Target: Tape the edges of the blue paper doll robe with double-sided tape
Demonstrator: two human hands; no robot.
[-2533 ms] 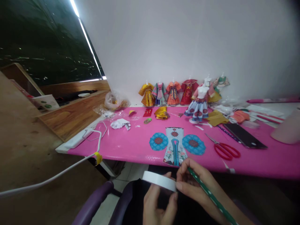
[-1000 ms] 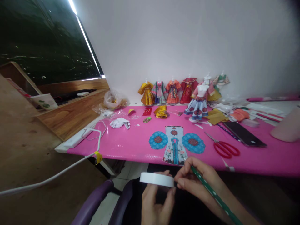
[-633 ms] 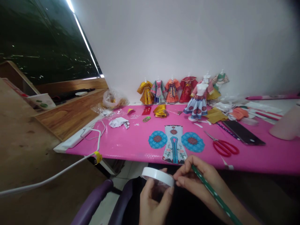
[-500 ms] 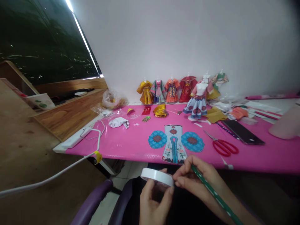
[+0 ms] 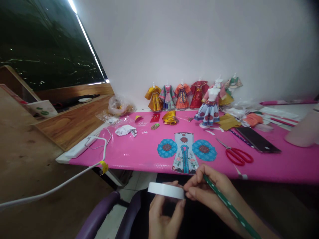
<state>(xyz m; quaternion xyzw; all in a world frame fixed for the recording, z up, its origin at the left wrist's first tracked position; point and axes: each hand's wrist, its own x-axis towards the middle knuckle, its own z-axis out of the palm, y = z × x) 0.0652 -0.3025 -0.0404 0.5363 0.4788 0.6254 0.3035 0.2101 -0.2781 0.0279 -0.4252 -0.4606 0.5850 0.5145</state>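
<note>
My left hand (image 5: pixel 165 215) is closed around a roll of white tape (image 5: pixel 166 190), held edge-on over my lap just below the table edge. Fingers of my right hand (image 5: pixel 205 186) are pinched against the roll's right edge; whether they grip a tape end is too small to tell. A green pencil with white dots (image 5: pixel 230 206) also lies in my right hand, slanting down along the forearm. Just beyond the hands, a white patterned dress-shaped cutout (image 5: pixel 184 154) lies flat between two blue patterned pieces, one left (image 5: pixel 166 148) and one right (image 5: pixel 204 150).
Red-handled scissors (image 5: pixel 239 156) and a dark phone-like slab (image 5: pixel 258 139) lie at right on the pink tabletop (image 5: pixel 139 152). Several miniature dresses, such as a yellow one (image 5: pixel 155 98), line the wall. A white cable (image 5: pixel 57 187) crosses at left beside a purple armrest (image 5: pixel 98 215).
My left hand has tilted the tape roll slightly, so its white outer band sits a little lower and flatter. My right hand stays at the roll's edge.
</note>
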